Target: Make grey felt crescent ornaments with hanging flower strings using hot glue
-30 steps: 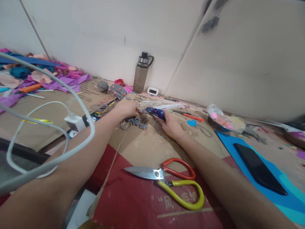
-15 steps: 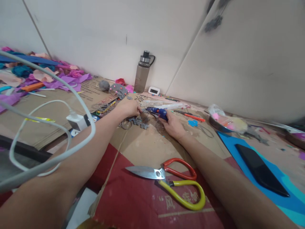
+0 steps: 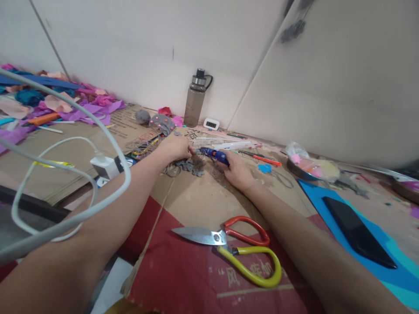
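Holding a blue gun-shaped tool with orange details [image 3: 214,154], the right hand [image 3: 239,172] has its grip closed around the handle end, nozzle aimed left. Left hand [image 3: 175,147] sits just beyond that nozzle, fingers curled downward; can't tell from here whether its grip is pinching anything. Small frilly grey scraps [image 3: 190,167] lie on the brown-and-red cardboard sheet [image 3: 203,196], right under the gap between both hands. So tool is mid-sheet, scraps just below its tip. Nearer the person: large metal scissors with one red and one yellow handle [image 3: 216,238], blades open-side unclear, points facing left, touching neither hand. Beyond the left hand: grey rounded piece dotted with pink and orange [image 3: 163,124], and a rough grey ball [image 3: 142,116] just left of it. Back by the wall, translucent grey bottle with black cap [image 3: 194,107] upright, small white digital clock [image 3: 211,124] beside it. Right of the right hand: orange-handled slim tool [image 3: 268,161], small blue cutout [image 3: 264,168]. Further right, black phone-like slab [image 3: 358,231] on bright blue sheet [image 3: 314,194]. Left side: white plug block [image 3: 104,167] with cable, plus heap of pink, purple and teal scraps [image 3: 94,109].
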Demonstrator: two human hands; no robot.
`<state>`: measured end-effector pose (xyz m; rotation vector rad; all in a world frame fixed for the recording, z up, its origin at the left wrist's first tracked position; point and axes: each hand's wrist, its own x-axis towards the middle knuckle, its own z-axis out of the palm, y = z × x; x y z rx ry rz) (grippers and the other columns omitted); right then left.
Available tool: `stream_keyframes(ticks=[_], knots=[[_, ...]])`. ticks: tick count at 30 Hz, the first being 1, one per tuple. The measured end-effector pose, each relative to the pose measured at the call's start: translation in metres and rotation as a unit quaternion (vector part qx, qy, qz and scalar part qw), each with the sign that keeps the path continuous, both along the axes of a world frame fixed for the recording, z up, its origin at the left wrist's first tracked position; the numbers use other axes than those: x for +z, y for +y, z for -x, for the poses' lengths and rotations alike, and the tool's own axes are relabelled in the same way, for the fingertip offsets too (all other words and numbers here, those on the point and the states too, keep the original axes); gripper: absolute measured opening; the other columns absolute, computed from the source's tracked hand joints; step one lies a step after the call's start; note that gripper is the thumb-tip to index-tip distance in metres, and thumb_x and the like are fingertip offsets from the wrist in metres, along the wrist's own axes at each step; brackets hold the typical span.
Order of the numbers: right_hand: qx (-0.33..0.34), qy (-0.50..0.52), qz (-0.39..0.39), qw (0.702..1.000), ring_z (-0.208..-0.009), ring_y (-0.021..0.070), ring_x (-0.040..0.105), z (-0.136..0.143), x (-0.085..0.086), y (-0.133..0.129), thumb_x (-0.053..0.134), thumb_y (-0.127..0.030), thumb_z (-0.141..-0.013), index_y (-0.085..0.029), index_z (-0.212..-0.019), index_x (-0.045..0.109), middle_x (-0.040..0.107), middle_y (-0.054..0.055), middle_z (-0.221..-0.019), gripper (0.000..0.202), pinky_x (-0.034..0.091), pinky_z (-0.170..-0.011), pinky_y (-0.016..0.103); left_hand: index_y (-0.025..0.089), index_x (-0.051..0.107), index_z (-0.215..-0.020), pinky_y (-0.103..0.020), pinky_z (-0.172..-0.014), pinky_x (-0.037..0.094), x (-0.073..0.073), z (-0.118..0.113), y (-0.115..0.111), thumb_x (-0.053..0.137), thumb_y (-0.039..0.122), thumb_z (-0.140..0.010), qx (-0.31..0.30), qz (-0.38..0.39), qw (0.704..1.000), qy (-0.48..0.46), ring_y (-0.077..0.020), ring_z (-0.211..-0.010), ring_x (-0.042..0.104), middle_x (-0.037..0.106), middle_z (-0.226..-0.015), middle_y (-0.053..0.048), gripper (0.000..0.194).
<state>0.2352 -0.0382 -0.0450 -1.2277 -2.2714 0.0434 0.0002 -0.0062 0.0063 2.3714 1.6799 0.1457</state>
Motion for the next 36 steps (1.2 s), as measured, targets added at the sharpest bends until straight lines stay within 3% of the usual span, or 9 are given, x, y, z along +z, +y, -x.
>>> stream_keyframes(ticks=[6,13,20,27,36], knots=[[-0.019,-0.017,0.019,0.999,-0.104,0.0269,0.057,0.0050,-0.0017,0.0003,0.048,-0.029,-0.086,-0.020,-0.122,0.053,0.063,0.012,-0.113,0.037,0.045,-0.088,0.041,0.021,0.074,-0.099,-0.024,-0.082,0.044,-0.0022,0.0004,0.0005,0.063,0.022,-0.067,0.016,-0.004,1.000,-0.009,-0.0181,-0.085,0.062,0.073,-0.092,-0.005,0.034],[0.002,0.008,0.014,1.000,-0.104,0.0257,0.057,-0.0002,-0.0019,0.0015,0.048,-0.027,-0.086,-0.018,-0.122,0.052,0.063,0.012,-0.114,0.038,0.044,-0.090,0.041,0.015,0.073,-0.103,-0.025,-0.082,0.044,0.0006,-0.0007,-0.0019,0.062,0.018,-0.069,0.008,0.007,1.000,-0.018,-0.0188,-0.084,0.062,0.072,-0.091,-0.007,0.036],[-0.021,-0.022,0.009,0.999,-0.101,0.0272,0.058,0.0007,-0.0061,0.0052,0.048,-0.027,-0.085,-0.019,-0.119,0.055,0.064,0.012,-0.111,0.036,0.046,-0.087,0.041,0.018,0.073,-0.104,-0.025,-0.082,0.043,-0.0012,-0.0001,-0.0031,0.063,0.021,-0.069,0.020,0.006,1.000,-0.017,-0.0195,-0.084,0.061,0.072,-0.093,-0.006,0.037],[-0.052,0.033,0.041,0.997,-0.103,0.0283,0.058,0.0001,-0.0048,0.0079,0.049,-0.029,-0.084,-0.017,-0.120,0.052,0.063,0.014,-0.113,0.038,0.045,-0.087,0.042,0.020,0.074,-0.102,-0.025,-0.078,0.044,-0.0040,0.0015,-0.0009,0.063,0.024,-0.069,0.018,-0.010,1.000,-0.011,-0.0190,-0.083,0.062,0.072,-0.094,-0.006,0.035],[-0.039,0.024,0.031,0.998,-0.102,0.0274,0.058,0.0041,-0.0039,0.0053,0.048,-0.026,-0.085,-0.019,-0.119,0.054,0.064,0.012,-0.112,0.036,0.045,-0.088,0.041,0.019,0.074,-0.102,-0.025,-0.080,0.045,0.0011,-0.0017,-0.0041,0.063,0.018,-0.069,0.009,0.002,1.000,-0.014,-0.0184,-0.084,0.062,0.072,-0.094,-0.005,0.035]])
